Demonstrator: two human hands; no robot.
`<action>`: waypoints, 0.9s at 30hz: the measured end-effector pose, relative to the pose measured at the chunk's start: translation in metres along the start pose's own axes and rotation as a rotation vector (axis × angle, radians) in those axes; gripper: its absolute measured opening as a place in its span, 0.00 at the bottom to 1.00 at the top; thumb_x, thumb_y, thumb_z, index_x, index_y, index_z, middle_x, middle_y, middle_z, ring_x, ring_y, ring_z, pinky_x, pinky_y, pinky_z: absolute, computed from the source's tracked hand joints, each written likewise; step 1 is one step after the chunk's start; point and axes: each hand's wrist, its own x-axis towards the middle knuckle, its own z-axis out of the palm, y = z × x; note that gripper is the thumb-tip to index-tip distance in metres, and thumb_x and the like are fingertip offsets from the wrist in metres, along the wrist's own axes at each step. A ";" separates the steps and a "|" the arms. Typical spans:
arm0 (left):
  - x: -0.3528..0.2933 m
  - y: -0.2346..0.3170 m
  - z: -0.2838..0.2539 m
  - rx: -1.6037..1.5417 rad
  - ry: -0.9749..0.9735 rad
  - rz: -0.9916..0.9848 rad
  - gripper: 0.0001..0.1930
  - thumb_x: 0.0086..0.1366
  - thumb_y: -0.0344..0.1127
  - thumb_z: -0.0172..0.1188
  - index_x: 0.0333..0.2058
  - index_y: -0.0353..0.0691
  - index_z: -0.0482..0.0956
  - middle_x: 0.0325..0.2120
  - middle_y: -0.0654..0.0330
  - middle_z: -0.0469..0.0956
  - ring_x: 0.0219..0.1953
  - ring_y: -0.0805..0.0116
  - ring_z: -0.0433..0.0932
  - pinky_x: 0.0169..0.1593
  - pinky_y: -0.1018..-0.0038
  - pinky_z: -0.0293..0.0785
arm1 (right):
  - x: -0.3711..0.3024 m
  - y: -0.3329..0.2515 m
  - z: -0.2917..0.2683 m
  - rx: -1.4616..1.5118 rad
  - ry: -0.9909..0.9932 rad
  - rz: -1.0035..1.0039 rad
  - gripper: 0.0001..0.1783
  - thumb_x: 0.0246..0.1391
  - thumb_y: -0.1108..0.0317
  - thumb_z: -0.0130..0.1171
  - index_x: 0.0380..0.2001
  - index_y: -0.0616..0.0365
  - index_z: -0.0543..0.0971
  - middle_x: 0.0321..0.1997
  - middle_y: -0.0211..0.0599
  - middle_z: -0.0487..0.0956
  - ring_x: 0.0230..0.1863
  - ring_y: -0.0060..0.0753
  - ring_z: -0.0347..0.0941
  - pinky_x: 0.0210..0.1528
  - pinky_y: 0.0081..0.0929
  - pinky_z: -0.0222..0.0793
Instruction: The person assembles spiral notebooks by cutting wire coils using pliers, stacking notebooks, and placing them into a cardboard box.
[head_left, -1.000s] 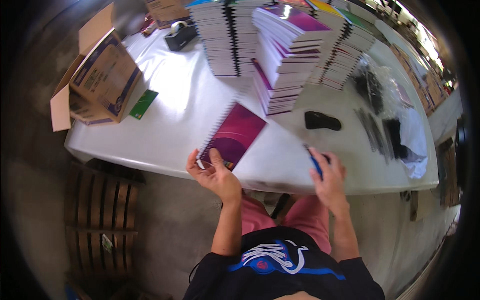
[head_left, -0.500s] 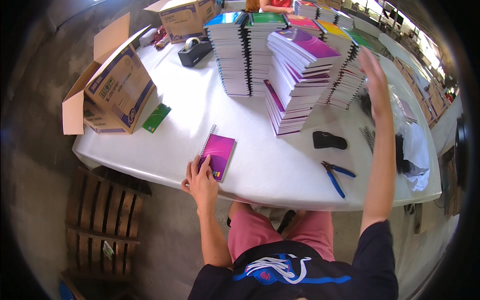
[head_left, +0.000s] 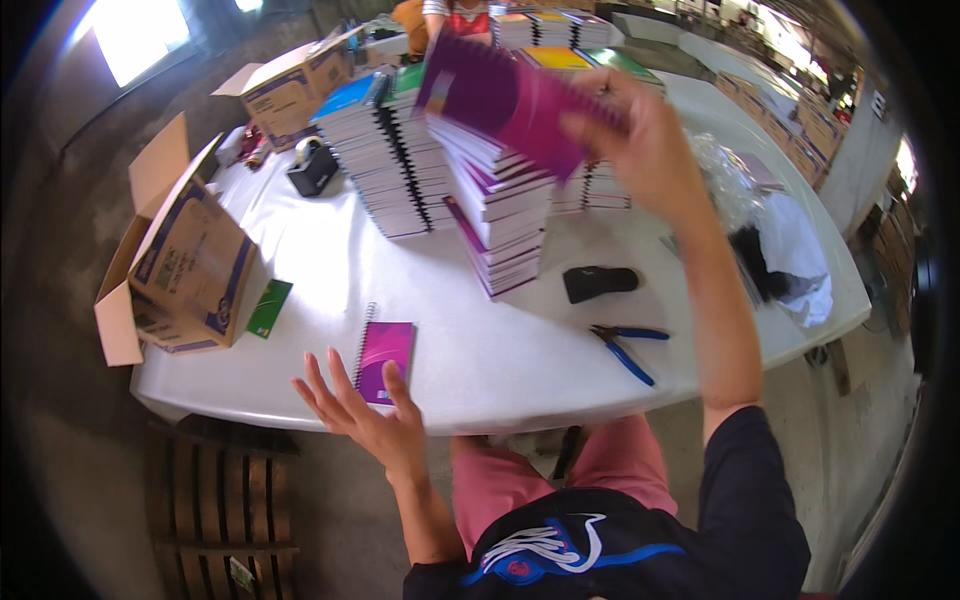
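Note:
A purple notebook (head_left: 495,100) is tilted in the air over the tall stack of purple notebooks (head_left: 508,215). Gripping its right-hand end is my right hand (head_left: 645,145), fingers closed on it; motion smears both a little. On the table near the front edge lies another purple spiral notebook (head_left: 385,348), its wire coil along the left side. Just in front of that one, my left hand (head_left: 375,420) hovers with fingers spread, holding nothing. The raised notebook hides the top of the stack.
Other notebook stacks (head_left: 375,160) stand behind. Blue-handled pliers (head_left: 628,362) and a black object (head_left: 600,283) lie right. An open carton (head_left: 190,270), a green card (head_left: 270,308) and a tape dispenser (head_left: 314,168) are left. Across the table is another person (head_left: 465,22).
My right hand has gone from beside the stacks, apparently holding nothing, to gripping a purple notebook above the purple stack. The left hand has lifted off the table notebook and spread its fingers. The view has shifted.

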 end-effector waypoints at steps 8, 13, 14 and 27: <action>-0.064 0.094 0.045 -0.121 -0.612 0.279 0.28 0.47 0.52 0.68 0.44 0.45 0.73 0.48 0.56 0.69 0.60 0.52 0.58 0.60 0.46 0.32 | -0.201 0.071 0.043 -0.028 -0.565 0.108 0.18 0.46 0.74 0.56 0.44 0.52 0.75 0.34 0.46 0.78 0.36 0.53 0.75 0.38 0.40 0.72; -0.088 0.086 0.056 -0.163 -0.552 0.256 0.28 0.40 0.61 0.70 0.28 0.43 0.75 0.39 0.60 0.69 0.54 0.53 0.63 0.57 0.37 0.39 | -0.186 0.121 -0.031 -0.160 -0.356 0.215 0.25 0.47 0.70 0.59 0.51 0.52 0.72 0.56 0.44 0.70 0.55 0.47 0.67 0.54 0.38 0.66; -0.085 0.093 0.057 -0.170 -0.532 0.229 0.28 0.38 0.61 0.71 0.27 0.43 0.74 0.39 0.60 0.69 0.54 0.53 0.62 0.56 0.36 0.41 | -0.182 0.151 -0.044 -0.338 -0.229 0.216 0.25 0.47 0.68 0.60 0.52 0.51 0.72 0.58 0.43 0.68 0.58 0.45 0.66 0.57 0.40 0.64; -0.079 0.092 0.075 -0.229 -0.362 0.212 0.29 0.30 0.54 0.76 0.24 0.45 0.68 0.35 0.57 0.66 0.46 0.50 0.62 0.50 0.52 0.55 | -0.156 0.235 -0.087 -1.188 -0.273 0.438 0.20 0.47 0.75 0.53 0.47 0.53 0.75 0.43 0.41 0.75 0.47 0.40 0.72 0.44 0.37 0.68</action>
